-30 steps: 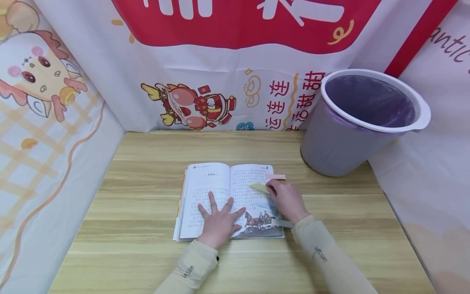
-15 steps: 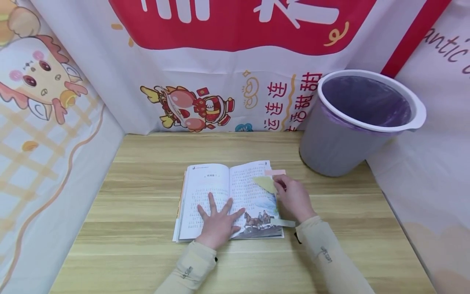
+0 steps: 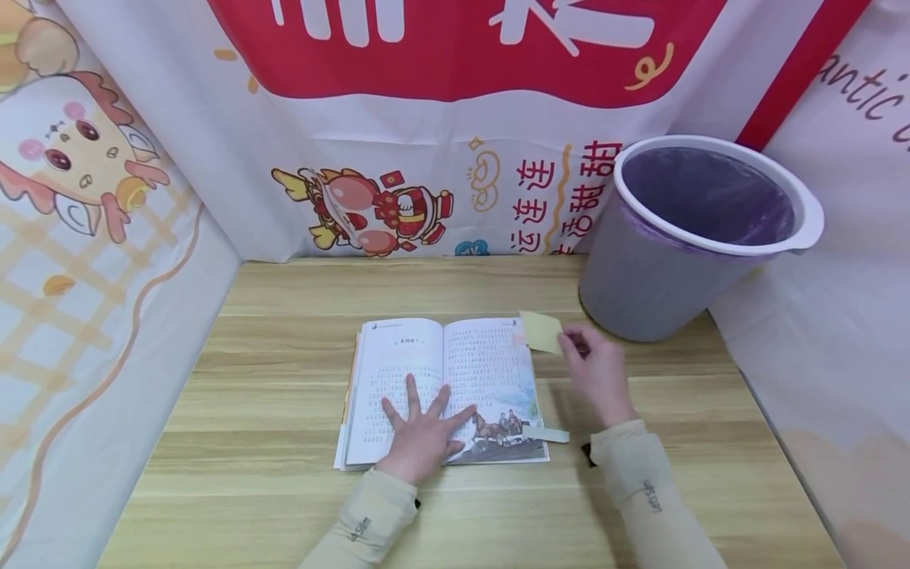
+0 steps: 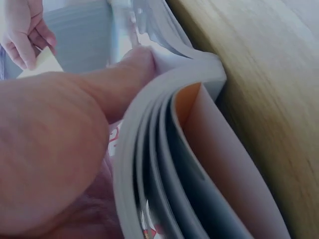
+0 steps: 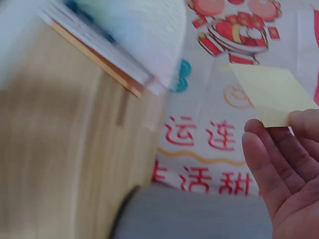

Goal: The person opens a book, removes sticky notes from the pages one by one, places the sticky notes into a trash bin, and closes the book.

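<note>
An open book (image 3: 479,371) lies on the wooden table, with printed text on both pages and a horse-cart picture at the lower right. My left hand (image 3: 421,438) presses on it with fingers spread across the left page and the middle fold. In the left wrist view, the thumb (image 4: 129,72) bears down by the curved pages. My right hand (image 3: 600,379) pinches a yellow sticky note (image 3: 542,332) by one edge, beyond the book's upper right corner. The right wrist view shows the note (image 5: 274,94) between thumb and fingers.
A pale strip (image 3: 547,434) sticks out from the book's right edge, and a pink strip (image 3: 520,338) is partly behind the note. A grey bin (image 3: 643,284) with a purple liner stands at the table's back right. Printed cloth (image 3: 441,126) hangs behind.
The yellow sticky note has come away from the right page, and my right hand has carried it right and slightly toward the back. My left hand has stayed in place on the book.
</note>
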{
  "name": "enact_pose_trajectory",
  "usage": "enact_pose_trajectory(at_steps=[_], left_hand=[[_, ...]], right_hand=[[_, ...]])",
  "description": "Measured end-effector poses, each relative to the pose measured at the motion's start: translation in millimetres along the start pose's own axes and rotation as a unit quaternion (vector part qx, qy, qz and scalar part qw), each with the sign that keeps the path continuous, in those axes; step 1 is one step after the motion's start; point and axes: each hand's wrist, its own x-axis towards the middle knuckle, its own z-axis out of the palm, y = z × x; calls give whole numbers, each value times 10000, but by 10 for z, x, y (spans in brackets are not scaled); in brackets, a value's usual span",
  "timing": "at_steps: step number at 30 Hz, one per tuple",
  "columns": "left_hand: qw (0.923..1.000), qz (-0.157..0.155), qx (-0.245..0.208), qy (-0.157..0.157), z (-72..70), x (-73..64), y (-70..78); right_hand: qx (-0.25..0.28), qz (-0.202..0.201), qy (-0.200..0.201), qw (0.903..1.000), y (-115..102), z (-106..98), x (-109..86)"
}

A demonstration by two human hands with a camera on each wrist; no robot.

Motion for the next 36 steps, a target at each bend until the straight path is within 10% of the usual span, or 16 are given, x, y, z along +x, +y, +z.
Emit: enact_pose_trajectory(at_steps=[36], left_hand=[[9969, -391, -671, -131, -87, 12, 47]], right_hand=[[-129, -844, 2419, 9665, -263, -1439, 106]])
